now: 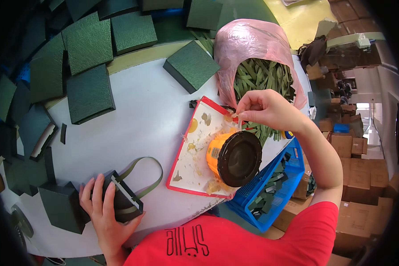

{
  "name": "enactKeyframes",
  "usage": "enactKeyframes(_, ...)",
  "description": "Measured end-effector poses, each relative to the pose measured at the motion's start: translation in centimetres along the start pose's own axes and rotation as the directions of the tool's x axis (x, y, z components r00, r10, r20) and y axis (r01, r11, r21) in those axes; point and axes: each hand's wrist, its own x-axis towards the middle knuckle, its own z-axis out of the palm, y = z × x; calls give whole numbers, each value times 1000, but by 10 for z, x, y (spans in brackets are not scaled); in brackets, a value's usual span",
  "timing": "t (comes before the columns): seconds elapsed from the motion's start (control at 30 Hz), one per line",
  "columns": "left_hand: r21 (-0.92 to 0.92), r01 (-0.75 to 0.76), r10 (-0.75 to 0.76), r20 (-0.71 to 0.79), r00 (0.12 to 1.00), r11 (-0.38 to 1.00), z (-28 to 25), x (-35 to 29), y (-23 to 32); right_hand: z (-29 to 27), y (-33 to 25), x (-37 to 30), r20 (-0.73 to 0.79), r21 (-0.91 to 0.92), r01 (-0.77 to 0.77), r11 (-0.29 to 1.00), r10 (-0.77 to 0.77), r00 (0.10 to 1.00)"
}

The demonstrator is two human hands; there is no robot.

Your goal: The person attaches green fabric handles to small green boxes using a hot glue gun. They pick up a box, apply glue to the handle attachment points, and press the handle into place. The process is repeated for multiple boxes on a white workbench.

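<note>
My left hand (pixel 103 208) is wrapped around a small dark green box part (pixel 127 212) with a pale inner edge, on the white table near my body. From that part a loop of olive green ribbon (pixel 160 170) stands out to the right. My right hand (pixel 264 108) pinches a thin, pale, stick-like thing (pixel 240 123) above an orange pot (pixel 215 153) with a dark round mouth; its lower end is hidden. Under the pot lies a red-edged white tray (pixel 181 166), smeared with yellowish glue-like blobs.
A pink plastic bag (pixel 235 42) of cut green ribbons stands beyond my right hand. Dark green boxes (pixel 91 95) crowd the left and far side. A blue basket (pixel 264 221) of small dark pieces sits at the table's right edge. Cardboard boxes (pixel 357 217) are stacked farther right.
</note>
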Motion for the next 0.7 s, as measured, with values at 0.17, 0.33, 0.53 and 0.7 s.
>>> enactKeyframes(0.17, 97, 44, -38, -63, 997, 994, -4, 0, 15, 4, 8, -15, -68, 152, 10, 988, 1, 998)
enactKeyframes(0.33, 134, -327, 312, 126, 942, 935, -10, 18, 57, 1, 17, -11, -80, 114, 91, 989, -82, 993)
enactKeyframes(0.53, 170, -484, 394, 387, 834, 858, 19, 41, 85, 2, 32, -12, -214, 58, 169, 984, -153, 965)
enactKeyframes(0.7, 106, -383, 312, 408, 858, 918, 21, 36, 94, -1, 37, -24, -341, 6, 272, 962, -254, 905)
